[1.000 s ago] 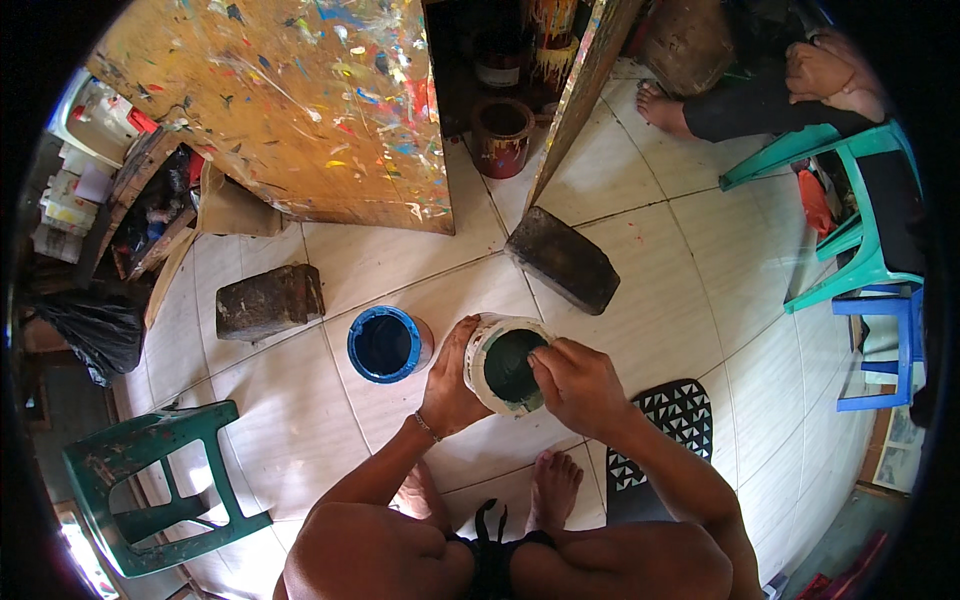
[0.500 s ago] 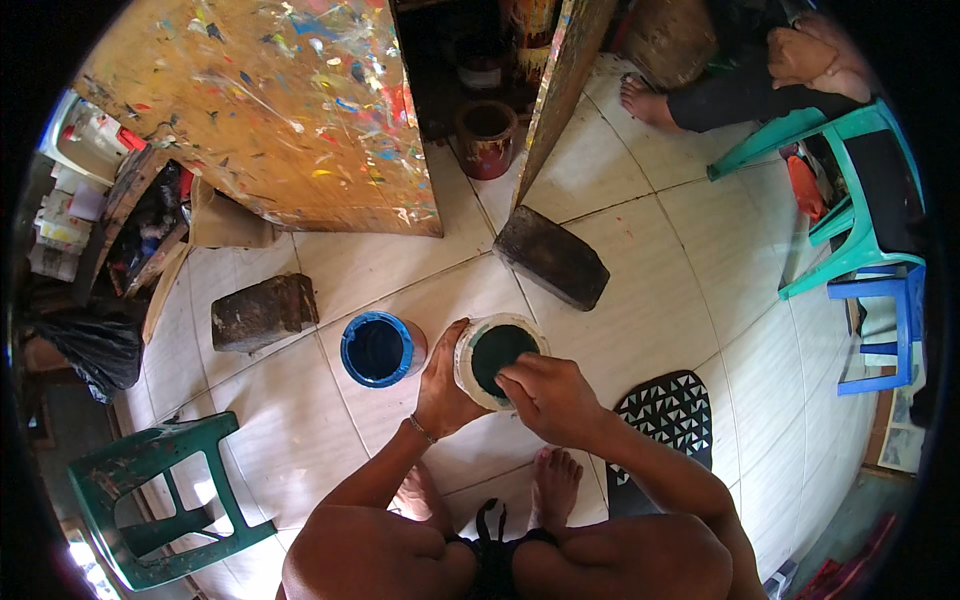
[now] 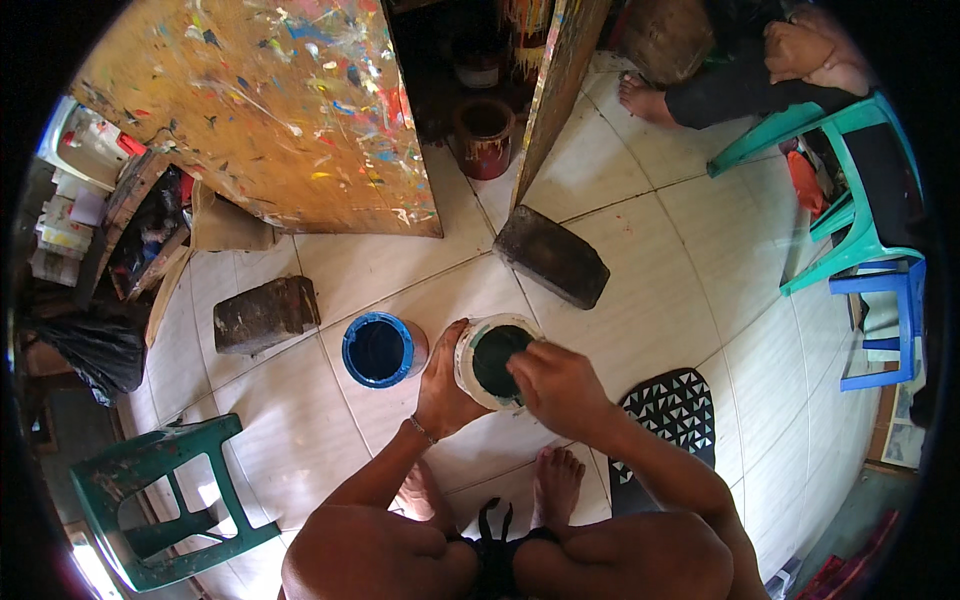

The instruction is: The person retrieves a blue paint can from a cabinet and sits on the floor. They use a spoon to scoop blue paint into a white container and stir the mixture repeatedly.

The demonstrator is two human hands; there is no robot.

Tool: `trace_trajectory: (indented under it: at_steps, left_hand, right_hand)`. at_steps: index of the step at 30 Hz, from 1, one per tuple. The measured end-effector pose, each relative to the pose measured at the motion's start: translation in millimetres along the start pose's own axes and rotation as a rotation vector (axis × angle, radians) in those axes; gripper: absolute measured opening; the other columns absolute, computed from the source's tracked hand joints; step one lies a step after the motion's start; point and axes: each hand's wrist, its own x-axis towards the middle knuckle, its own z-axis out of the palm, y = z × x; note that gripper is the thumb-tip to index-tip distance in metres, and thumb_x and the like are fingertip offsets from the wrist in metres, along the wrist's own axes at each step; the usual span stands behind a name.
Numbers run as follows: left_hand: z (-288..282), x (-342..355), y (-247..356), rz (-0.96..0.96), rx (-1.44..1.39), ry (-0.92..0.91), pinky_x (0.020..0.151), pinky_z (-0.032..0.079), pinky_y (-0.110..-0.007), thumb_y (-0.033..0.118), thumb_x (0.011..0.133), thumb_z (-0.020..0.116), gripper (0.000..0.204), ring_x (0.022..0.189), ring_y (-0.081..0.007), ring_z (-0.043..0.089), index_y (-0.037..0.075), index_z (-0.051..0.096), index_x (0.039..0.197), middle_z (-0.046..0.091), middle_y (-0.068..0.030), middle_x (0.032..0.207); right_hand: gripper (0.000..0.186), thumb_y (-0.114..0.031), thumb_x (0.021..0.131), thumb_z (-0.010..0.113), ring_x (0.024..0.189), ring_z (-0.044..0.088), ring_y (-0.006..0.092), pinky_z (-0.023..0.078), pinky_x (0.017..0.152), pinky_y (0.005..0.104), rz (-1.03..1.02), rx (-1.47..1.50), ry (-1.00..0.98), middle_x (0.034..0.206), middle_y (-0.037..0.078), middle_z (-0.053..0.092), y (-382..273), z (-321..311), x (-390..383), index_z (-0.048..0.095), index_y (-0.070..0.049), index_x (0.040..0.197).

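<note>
Between my feet and the two dark blocks stands a white tub [image 3: 463, 372] holding dark green paint [image 3: 496, 362]. My left hand [image 3: 443, 385] is wrapped round the tub's left side, its fingers along the outer wall. Over the right part of the tub's opening, my right hand [image 3: 560, 388] is closed, knuckles up. Whatever it grips is hidden beneath the fingers. Just left of my left hand is a blue-rimmed can [image 3: 415, 347] with dark blue paint [image 3: 375, 350] inside.
Two dark blocks [image 3: 552, 257] [image 3: 265, 315] lie beyond the tubs. Paint-spattered boards [image 3: 270, 110] stand behind, with a red-brown pot [image 3: 485, 150] between them. A green stool [image 3: 160, 440] is at left, a patterned black mat [image 3: 668, 415] at right. Another person's foot [image 3: 645, 100] rests far right.
My right hand has moved slightly right and away from me over the tub's opening. The left hand stays on the tub.
</note>
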Motion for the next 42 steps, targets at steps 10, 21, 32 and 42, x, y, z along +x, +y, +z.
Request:
trace_trajectory:
  at_steps: [10,21,32,42]
  left_hand:
    - [-2.0,6.1,2.4,0.023,0.074,0.026,0.109,0.044,-0.044,0.036,0.063,0.096,0.103,0.131,-0.0368,0.052,0.002,0.043,0.145,0.048,-0.0195,0.143]
    - [-1.3,9.7,3.5,0.041,0.197,0.054,0.107,0.046,-0.045,0.035,0.061,0.096,0.102,0.125,-0.0369,0.056,-0.001,0.045,0.141,0.053,-0.0191,0.137]
    - [-2.4,9.4,6.3,0.05,0.176,0.058,0.108,0.045,-0.045,0.039,0.062,0.095,0.1,0.128,-0.0365,0.053,0.0,0.047,0.14,0.052,-0.0187,0.137]
    - [-7.0,15.0,9.0,0.061,0.212,0.061,0.107,0.047,-0.044,0.038,0.061,0.096,0.095,0.125,-0.0367,0.056,0.001,0.052,0.138,0.052,-0.0186,0.137]
  right_hand:
    - [0.011,-0.007,0.09,0.069,0.078,0.066,0.0341,0.055,0.067,0.0427,0.062,0.177,-0.013,0.086,0.015,0.064,10.7,2.4,-10.2,0.068,-0.001,0.099]
    - [0.008,-0.006,0.093,0.065,0.073,0.066,0.0348,0.054,0.065,0.0409,0.081,0.177,0.075,0.083,0.016,0.066,15.9,3.8,-14.2,0.068,0.002,0.094]
    - [0.009,-0.007,0.093,0.067,0.074,0.067,0.0355,0.054,0.066,0.041,0.109,0.106,0.126,0.082,0.016,0.066,14.8,3.9,-11.5,0.069,0.002,0.095]
    - [0.009,-0.006,0.093,0.065,0.072,0.065,0.0343,0.053,0.066,0.0413,0.111,0.219,0.133,0.081,0.016,0.066,11.9,0.4,-8.3,0.068,0.001,0.091]
